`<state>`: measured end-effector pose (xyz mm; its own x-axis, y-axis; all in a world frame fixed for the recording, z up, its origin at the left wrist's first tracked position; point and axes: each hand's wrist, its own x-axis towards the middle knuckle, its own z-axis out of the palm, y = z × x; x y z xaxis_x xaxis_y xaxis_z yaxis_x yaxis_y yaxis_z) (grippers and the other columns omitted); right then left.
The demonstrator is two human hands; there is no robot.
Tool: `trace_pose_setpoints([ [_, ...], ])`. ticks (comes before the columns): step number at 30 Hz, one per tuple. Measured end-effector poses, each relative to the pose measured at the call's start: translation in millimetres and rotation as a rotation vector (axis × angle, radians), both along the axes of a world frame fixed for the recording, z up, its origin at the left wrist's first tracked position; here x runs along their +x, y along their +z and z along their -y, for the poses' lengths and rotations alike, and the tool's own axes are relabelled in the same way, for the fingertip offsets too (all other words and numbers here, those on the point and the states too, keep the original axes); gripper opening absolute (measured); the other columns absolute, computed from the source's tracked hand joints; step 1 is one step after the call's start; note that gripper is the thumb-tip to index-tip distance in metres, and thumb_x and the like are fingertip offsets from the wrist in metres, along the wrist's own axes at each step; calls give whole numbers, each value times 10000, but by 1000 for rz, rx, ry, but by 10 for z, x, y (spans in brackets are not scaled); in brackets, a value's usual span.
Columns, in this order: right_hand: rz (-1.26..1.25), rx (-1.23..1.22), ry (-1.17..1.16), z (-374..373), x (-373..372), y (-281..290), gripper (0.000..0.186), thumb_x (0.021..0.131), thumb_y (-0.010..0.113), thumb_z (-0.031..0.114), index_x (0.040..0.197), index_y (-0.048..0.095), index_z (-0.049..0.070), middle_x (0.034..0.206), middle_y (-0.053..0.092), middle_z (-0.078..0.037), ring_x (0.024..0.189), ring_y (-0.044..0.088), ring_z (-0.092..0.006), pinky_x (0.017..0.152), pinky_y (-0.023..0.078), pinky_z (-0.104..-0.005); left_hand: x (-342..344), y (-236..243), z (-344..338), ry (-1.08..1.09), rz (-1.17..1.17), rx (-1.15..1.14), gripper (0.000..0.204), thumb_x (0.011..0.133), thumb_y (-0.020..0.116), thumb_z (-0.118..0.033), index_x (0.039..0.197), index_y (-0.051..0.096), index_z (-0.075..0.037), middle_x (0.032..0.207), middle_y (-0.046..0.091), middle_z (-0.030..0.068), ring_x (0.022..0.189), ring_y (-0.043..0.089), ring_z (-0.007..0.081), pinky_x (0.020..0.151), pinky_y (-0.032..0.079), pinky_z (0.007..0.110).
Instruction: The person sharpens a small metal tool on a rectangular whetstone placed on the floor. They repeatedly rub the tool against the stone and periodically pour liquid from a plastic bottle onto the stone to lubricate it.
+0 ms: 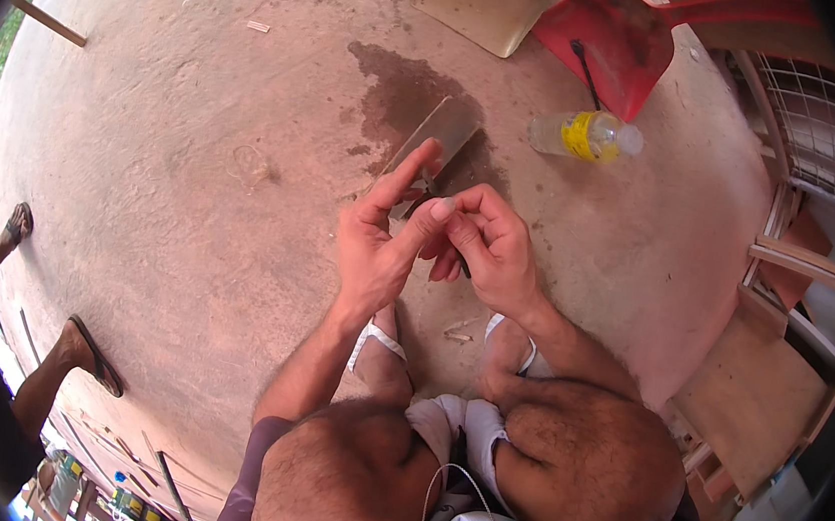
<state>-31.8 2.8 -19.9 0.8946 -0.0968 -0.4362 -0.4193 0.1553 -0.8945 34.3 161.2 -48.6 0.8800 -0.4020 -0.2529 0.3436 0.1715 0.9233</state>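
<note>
Over the floor in front of my knees, my left hand (387,232) and my right hand (492,246) meet, thumbs close together. A slim dark object (465,266) is pinched between them, its lower end poking out below my right fingers. Most of it is hidden, so its kind is unclear. My left index finger stretches upward beyond it. Just past my hands, a flat grey rectangular slab (447,133), like a sharpening stone, lies aslant. A dark wet patch (394,83) spreads on the concrete around it.
Right of the slab, a clear plastic bottle with a yellow label (580,136) lies on its side. Behind are a red dustpan (616,28) and a beige dustpan (477,10). Wooden framing and wire mesh (814,108) line the right. Another person's sandalled foot (94,358) is at left.
</note>
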Motion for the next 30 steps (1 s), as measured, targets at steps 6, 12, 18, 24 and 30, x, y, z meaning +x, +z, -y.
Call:
trace_pose_setpoints([
  [6,23,127,-18,-17,-37,-15,178,1175,572,200,1176,547,24,855,746,-91,649,734,-131,538,553,-252,-2,18,-14,-30,596,416,677,989,809,-243,1591,585,-31,1596,598,246,1427,621,403,1181,481,457],
  [12,35,102,-32,-24,-26,8,149,1165,583,162,1174,544,18,830,725,-76,651,724,-117,540,556,-256,-52,-22,-5,-6,611,376,705,990,795,-270,1592,565,15,1606,579,271,1436,612,413,1189,473,465],
  [18,153,-102,-37,-32,-18,-64,137,1126,640,98,1162,550,1,839,746,-69,693,744,-116,588,584,-267,-126,4,-32,24,613,312,655,985,810,-200,1563,596,22,1629,559,267,1430,621,393,1170,487,455],
  [24,261,-300,-32,-61,-35,-50,117,1085,675,33,1143,580,-5,861,766,-117,808,806,-179,682,627,-315,-235,116,-36,207,95,28,348,953,847,-11,1293,779,5,1268,772,153,1127,727,210,1003,566,340],
  [30,357,-514,33,-56,-3,77,153,1034,719,-8,1146,614,-2,951,769,-145,875,815,-254,722,634,-364,-171,235,-82,167,116,34,220,953,825,50,1162,757,43,1173,775,162,1117,743,220,1013,592,357],
])
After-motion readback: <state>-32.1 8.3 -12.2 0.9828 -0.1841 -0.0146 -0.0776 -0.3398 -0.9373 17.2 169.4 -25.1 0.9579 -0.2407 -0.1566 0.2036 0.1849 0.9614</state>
